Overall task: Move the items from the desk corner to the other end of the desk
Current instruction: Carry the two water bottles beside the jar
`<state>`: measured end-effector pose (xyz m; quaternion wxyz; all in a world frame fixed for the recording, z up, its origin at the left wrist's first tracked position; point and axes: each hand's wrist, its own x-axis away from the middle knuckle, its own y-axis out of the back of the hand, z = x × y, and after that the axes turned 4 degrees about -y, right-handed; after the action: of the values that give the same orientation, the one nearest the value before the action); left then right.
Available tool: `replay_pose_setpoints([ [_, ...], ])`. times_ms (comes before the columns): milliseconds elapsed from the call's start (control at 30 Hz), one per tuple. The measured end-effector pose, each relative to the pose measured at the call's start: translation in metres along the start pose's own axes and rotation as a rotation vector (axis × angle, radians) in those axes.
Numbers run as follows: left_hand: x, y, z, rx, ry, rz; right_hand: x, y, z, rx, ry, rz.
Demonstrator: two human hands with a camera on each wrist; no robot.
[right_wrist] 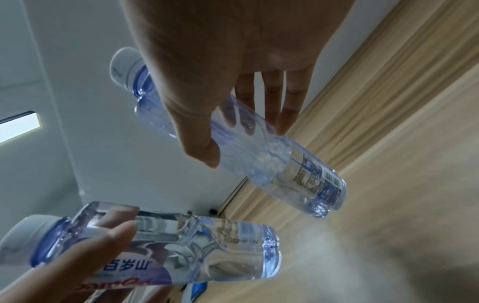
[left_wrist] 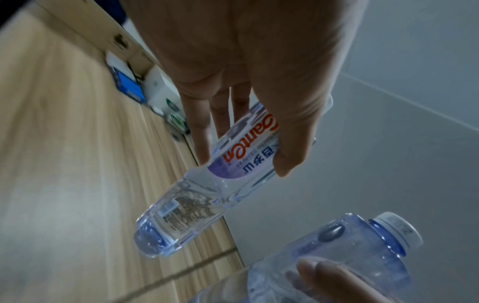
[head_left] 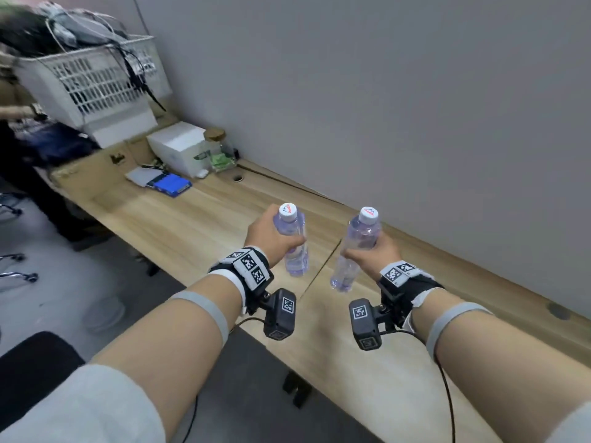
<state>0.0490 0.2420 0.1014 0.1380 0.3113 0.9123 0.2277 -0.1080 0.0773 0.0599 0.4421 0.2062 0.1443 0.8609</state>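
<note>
Now we grip one water bottle (head_left: 295,247) in our left hand (head_left: 271,235) and another water bottle (head_left: 356,247) in our right hand (head_left: 379,254), both above the tabletop (head_left: 179,219).

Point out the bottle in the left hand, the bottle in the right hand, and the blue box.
left-hand bottle (head_left: 295,251): head view, clear body below the fingers.
right-hand bottle (head_left: 368,214): head view, white cap.
blue box (head_left: 172,184): head view, top face, at the desk's far end.

Head view looks down along the desk (head_left: 179,219); both close wrist views share both bottles.
</note>
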Motion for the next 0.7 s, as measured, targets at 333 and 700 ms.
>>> replay_pose_setpoints([
  [333, -0.057, 0.118, 0.075, -0.022, 0.057, -0.086, -0.030, -0.154, 0.076, 0.019, 0.060, 0.137],
  [700, -0.224, 0.173, 0.173, -0.102, 0.147, -0.065, -0.170, -0.317, 0.137, 0.036, -0.030, 0.140],
])
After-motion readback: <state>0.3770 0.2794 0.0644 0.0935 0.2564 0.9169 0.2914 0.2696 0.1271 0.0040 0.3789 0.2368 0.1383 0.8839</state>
